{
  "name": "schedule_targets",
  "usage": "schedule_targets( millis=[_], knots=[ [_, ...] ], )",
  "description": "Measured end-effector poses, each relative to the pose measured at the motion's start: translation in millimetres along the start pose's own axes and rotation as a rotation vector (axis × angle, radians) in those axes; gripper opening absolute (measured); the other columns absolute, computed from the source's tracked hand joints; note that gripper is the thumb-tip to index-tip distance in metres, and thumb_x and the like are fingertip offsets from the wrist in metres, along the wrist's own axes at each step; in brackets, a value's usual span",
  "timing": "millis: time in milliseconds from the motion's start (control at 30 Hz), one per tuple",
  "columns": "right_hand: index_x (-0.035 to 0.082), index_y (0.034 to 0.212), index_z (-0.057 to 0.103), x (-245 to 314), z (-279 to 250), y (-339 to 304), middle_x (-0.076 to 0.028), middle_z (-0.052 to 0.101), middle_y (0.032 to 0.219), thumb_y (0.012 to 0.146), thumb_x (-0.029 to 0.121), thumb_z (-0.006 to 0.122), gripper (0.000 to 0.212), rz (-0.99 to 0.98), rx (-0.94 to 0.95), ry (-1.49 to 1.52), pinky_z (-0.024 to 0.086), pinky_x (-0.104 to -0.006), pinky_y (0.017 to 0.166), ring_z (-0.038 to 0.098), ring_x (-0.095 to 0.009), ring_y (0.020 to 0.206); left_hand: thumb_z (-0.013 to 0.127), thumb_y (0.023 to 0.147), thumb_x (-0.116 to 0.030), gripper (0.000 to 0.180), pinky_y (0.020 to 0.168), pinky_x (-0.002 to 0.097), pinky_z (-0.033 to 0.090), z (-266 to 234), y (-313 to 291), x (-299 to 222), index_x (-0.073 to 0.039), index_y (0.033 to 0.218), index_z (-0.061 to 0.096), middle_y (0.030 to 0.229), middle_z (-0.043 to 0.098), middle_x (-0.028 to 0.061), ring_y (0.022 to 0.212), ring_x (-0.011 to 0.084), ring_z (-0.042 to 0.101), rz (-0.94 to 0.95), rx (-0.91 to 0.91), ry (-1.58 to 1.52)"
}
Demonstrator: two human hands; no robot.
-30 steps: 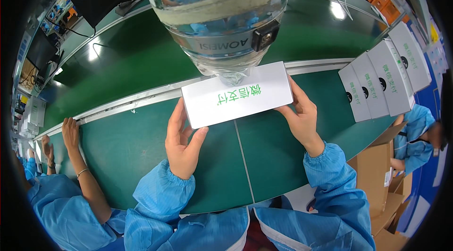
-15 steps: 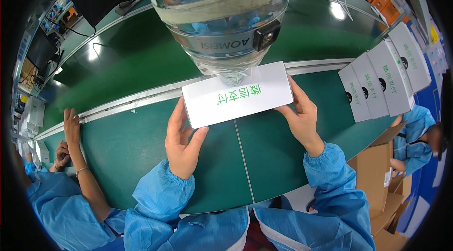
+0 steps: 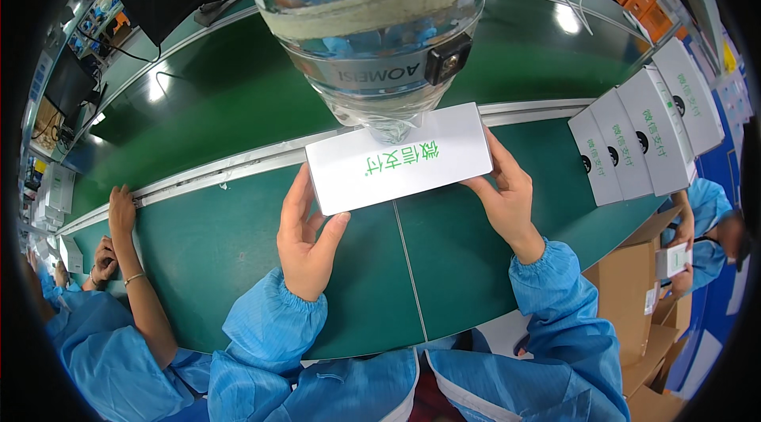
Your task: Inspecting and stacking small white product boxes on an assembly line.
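A white rectangular box point(image 3: 404, 184) with green lettering is held between my two hands, tilted slightly up to the right. My left hand point(image 3: 307, 244) grips its left end, thumb at the near edge and fingers along the side. At the right end, my right hand point(image 3: 507, 196) is closed on it the same way. Just beyond the box hangs a clear, rounded vessel point(image 3: 372, 26) with a pale band, a grey strap and a small black block; its narrow lower end overlaps the box's far edge in the picture. The box's underside is hidden.
Several similar white boxes point(image 3: 630, 141) lean in a row at the right. Beneath my hands is a green work surface point(image 3: 214, 255), with a pale metal rail point(image 3: 198, 180) behind. Cardboard cartons point(image 3: 626, 303) stand lower right. Co-workers sit at left point(image 3: 119, 343) and right point(image 3: 709, 208).
My hands and the box stay where they were. The co-worker at right now holds a small white box, and the left co-worker's raised fingers have curled down.
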State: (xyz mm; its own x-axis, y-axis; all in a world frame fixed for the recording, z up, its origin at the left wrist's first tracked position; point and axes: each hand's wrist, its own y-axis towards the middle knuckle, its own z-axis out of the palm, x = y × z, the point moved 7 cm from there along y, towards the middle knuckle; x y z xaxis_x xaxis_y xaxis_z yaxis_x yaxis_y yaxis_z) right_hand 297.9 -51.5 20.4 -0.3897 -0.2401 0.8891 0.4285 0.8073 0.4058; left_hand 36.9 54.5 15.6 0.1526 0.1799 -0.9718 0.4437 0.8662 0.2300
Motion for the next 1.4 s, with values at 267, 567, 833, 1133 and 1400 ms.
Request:
schedule_targets(
  millis=[267, 567, 833, 1133, 1400],
  knots=[
    [0.0, 0.145, 0.049, 0, 0, 0, -0.016, 0.058, 0.14, 0.083, -0.004, 0.075, 0.067, -0.006, -0.001, -0.009, 0.047, -0.0368, 0.107, 0.059, -0.025, 0.126, 0.063, 0.088, 0.007, 0.073, 0.109, 0.0413, 0.045, 0, 0, 2, 0.001, 0.153, 0.03, 0.154, 0.038, 0.0195, 0.143, 0.033, 0.038, 0.002, -0.007, -0.004],
    [0.0, 0.143, 0.05, 3, 1, 1, -0.015, 0.061, 0.137, 0.083, -0.003, 0.075, 0.065, 0.005, -0.017, -0.003, 0.049, -0.0362, 0.105, 0.061, -0.024, 0.124, 0.064, 0.088, 0.006, 0.071, 0.108, 0.0409, 0.046, -2, 1, -1, 0.001, 0.152, 0.033, 0.151, 0.043, 0.0193, 0.141, 0.0326, 0.042, -0.013, -0.021, 0.014],
    [-0.003, 0.14, 0.053, 32, -45, -47, -0.015, 0.072, 0.115, 0.082, -0.002, 0.075, 0.062, 0.297, -0.018, -0.222, 0.056, -0.0304, 0.088, 0.07, -0.02, 0.101, 0.077, 0.079, -0.002, 0.064, 0.099, 0.0433, 0.052, 7, -23, -57, 0.001, 0.138, 0.055, 0.139, 0.058, 0.0207, 0.126, 0.0346, 0.058, 0.094, 0.303, 0.403],
    [-0.001, 0.136, 0.055, 66, 17, -25, -0.023, 0.071, 0.103, 0.088, 0.027, 0.075, 0.059, 0.072, 0.159, -0.677, 0.058, -0.0367, 0.071, 0.072, -0.032, 0.084, 0.076, 0.081, -0.019, 0.053, 0.112, 0.0599, 0.034, 66, -75, -59, -0.016, 0.132, 0.062, 0.143, 0.055, 0.0122, 0.135, 0.032, 0.049, 0.737, 0.504, 1.242],
    [-0.001, 0.144, 0.045, 56, 96, -38, -0.023, 0.053, 0.142, 0.095, 0.034, 0.066, 0.064, -0.213, 0.518, -0.225, 0.054, -0.0422, 0.095, 0.061, -0.037, 0.118, 0.072, 0.087, -0.013, 0.05, 0.11, 0.0536, 0.039, -39, -62, -61, -0.002, 0.133, 0.057, 0.141, 0.055, 0.0176, 0.133, 0.0378, 0.05, 0.565, 0.377, 1.444]
  ],
)
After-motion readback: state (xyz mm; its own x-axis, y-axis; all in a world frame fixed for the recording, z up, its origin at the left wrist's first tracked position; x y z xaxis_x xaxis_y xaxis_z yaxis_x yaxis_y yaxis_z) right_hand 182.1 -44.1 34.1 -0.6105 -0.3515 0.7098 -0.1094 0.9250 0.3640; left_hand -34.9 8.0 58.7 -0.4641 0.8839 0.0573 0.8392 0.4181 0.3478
